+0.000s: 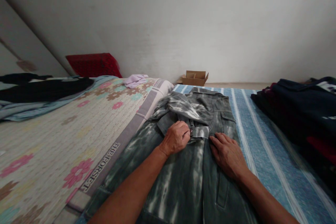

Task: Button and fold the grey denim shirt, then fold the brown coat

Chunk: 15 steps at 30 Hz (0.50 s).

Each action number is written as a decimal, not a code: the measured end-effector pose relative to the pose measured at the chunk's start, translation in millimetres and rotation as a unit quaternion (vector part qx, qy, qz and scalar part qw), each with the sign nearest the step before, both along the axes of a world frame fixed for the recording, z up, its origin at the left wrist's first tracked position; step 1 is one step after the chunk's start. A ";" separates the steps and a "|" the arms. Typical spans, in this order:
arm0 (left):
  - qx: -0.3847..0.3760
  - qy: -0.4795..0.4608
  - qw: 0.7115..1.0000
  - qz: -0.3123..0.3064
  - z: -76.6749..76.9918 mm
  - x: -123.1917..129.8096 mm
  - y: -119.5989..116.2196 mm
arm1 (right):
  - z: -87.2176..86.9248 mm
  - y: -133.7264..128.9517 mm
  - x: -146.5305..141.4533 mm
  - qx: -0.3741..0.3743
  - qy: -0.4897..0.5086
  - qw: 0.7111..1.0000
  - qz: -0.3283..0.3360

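A grey-green denim jacket (178,175) with whitish bleached streaks lies spread out in front of me. One sleeve (183,106) is folded inward across its upper part, and the cuff (201,132) ends near the middle. My left hand (176,136) is closed, its fingers curled on the cloth beside the cuff and a small button. Just right of the cuff, my right hand (227,152) rests flat on the jacket with its fingers stretched out. The collar end (206,91) points away from me, toward the wall.
Under the jacket is a blue striped sheet (252,122). A flowered mat (105,119) spreads to the left, bearing a lilac cloth (135,80) and dark clothes (47,90). Folded dark clothes (301,105) are stacked at right. A cardboard box (194,78) and red case (93,64) stand by the wall.
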<state>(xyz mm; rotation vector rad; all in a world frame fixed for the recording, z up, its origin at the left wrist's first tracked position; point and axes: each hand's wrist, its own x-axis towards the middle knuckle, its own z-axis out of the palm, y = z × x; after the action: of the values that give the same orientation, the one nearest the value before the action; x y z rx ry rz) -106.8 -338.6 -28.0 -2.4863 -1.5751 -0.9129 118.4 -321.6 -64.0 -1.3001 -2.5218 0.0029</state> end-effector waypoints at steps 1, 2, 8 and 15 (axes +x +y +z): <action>-0.002 -0.004 1.000 0.004 0.0 0.0 0.7 | 0.3 -0.1 0.0 0.000 0.001 1.000 0.000; -0.004 -0.003 1.000 0.008 -0.1 0.2 1.4 | 0.7 -0.2 0.0 0.000 0.001 1.000 0.001; -0.048 0.074 0.996 0.018 0.7 0.1 3.3 | 1.9 -0.5 0.3 0.000 0.004 1.000 0.004; -0.089 0.083 0.993 0.012 6.5 -4.1 0.9 | -0.5 0.2 0.4 0.002 0.001 1.000 0.002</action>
<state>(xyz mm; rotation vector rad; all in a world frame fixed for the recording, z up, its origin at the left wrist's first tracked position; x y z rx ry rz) -110.9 -337.7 -21.5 -2.5742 -1.6927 -0.5674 118.8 -321.4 -64.5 -1.2934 -2.5209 0.0013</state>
